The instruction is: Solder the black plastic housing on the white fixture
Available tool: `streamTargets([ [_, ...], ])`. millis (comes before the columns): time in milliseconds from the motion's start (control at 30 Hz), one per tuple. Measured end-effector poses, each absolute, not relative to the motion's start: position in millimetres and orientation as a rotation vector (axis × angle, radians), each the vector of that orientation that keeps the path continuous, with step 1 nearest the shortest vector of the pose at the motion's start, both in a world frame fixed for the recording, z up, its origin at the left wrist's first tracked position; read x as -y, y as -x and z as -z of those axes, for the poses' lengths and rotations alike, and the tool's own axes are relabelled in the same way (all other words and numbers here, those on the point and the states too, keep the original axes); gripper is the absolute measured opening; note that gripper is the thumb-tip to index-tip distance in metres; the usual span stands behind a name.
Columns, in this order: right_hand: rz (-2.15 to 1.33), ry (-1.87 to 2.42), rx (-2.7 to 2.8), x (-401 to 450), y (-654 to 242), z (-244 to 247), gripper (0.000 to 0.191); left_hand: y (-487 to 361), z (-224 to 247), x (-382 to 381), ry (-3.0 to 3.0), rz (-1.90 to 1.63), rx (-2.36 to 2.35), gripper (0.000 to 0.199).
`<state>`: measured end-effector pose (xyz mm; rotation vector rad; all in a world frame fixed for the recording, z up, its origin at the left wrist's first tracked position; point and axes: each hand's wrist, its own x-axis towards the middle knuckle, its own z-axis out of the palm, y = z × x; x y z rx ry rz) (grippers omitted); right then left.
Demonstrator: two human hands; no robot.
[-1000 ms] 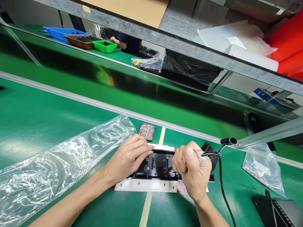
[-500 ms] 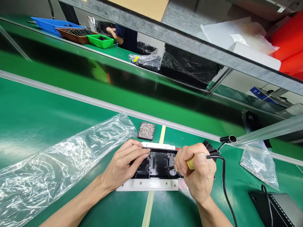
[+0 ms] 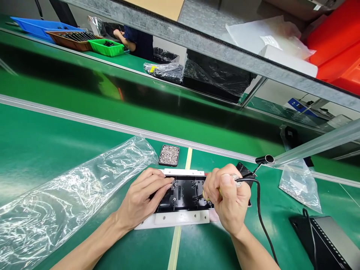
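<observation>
A long black plastic housing [image 3: 184, 191] with small posts and holes lies in a white fixture [image 3: 180, 217] in front of me. My left hand [image 3: 146, 193] rests over the housing's left end, thumb and fingers closed on its far edge near a corner post. In a fist, my right hand [image 3: 229, 197] grips a soldering iron [image 3: 206, 195] with a yellow handle and a black cord [image 3: 260, 204]. The iron points left and down into the housing, its tip near a post on the right side. My hand hides most of the handle and the housing's right end.
A small black tray [image 3: 168, 155] of metal pieces stands beyond the fixture. Clear plastic bags [image 3: 84, 187] lie on the left. An iron holder [image 3: 264, 160], a bag of small parts [image 3: 299, 185] and a black device [image 3: 323, 236] are at right. Across the bench, a person [image 3: 135, 39] sits by bins.
The view has shifted slightly, moving the scene leftward. My right hand has tilted the iron more upright, its tip still near the same post. My left hand keeps its place on the housing.
</observation>
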<state>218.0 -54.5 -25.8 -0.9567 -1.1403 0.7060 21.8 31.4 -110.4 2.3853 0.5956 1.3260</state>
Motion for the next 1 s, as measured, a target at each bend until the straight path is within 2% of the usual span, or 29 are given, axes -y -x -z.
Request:
streamTargets([
  [1000,-0.743,0.963,1.099,55.1,-217.4,32.9,0.035,-22.0,111.7,-29.6,-2.449,-1.306,-0.587,0.041],
])
